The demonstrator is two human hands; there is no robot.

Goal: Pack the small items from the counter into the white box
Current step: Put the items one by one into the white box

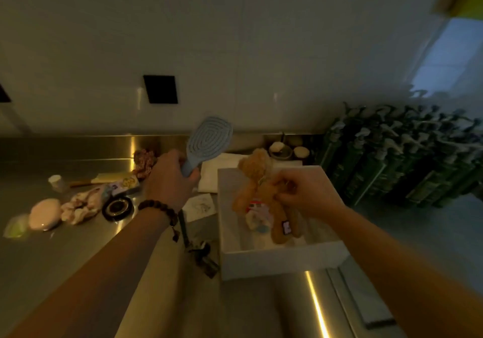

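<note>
A white box (277,259) stands open on the steel counter, right of centre. Over it hangs a tan plush bear (254,170), which my right hand (305,194) pinches at the body; the bear's legs reach down into the box. A small pale item (257,216) lies inside the box, partly hidden by the bear. My left hand (170,178) grips the handle of a light blue hairbrush (209,141), held upright above the counter just left of the box.
On the counter to the left lie a pink oval case (44,213), a crumpled cloth (81,204), a round black item (117,208), a small white cup (56,182) and small cartons (125,183). Keys (201,254) lie by the box. Green pump bottles (397,154) crowd the right.
</note>
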